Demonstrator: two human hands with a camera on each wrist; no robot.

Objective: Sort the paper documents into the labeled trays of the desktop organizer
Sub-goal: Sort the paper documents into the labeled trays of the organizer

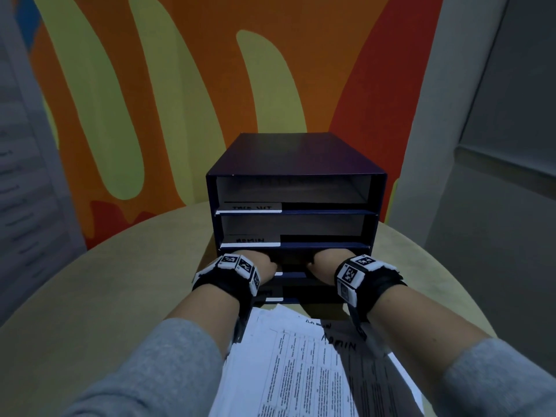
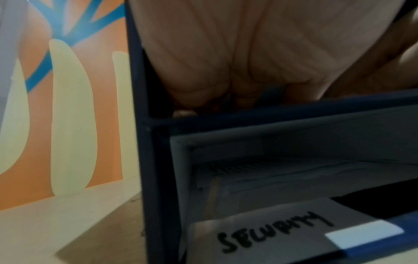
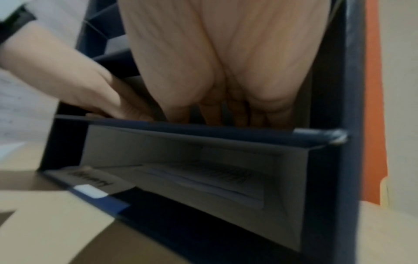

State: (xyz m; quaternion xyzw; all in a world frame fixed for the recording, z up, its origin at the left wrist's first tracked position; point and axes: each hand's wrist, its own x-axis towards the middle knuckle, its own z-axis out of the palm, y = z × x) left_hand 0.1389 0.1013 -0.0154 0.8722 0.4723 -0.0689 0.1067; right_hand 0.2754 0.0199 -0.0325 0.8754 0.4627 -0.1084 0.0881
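Behind the round surface [image 1: 90,296] rose an orange and yellow wall. On it stood the dark organizer [image 1: 296,164], and both hands — left hand [image 1: 258,263] and right hand [image 1: 326,261] — reached into its third tray, above the one labeled SECURITY [image 2: 273,230]. Their grip was hidden inside; I cannot tell it. Probably a sheet was being seated there. Next — the paper stack [image 1: 304,365], top sheet marked ADMIN, waited in front of the organizer.

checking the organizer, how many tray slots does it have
4. Top slot labelled "task list"; second labelled "admin"; third with both hands reaching in; bottom slot labelled "security", papers inside. The arms hide much of the lower two in the head view.
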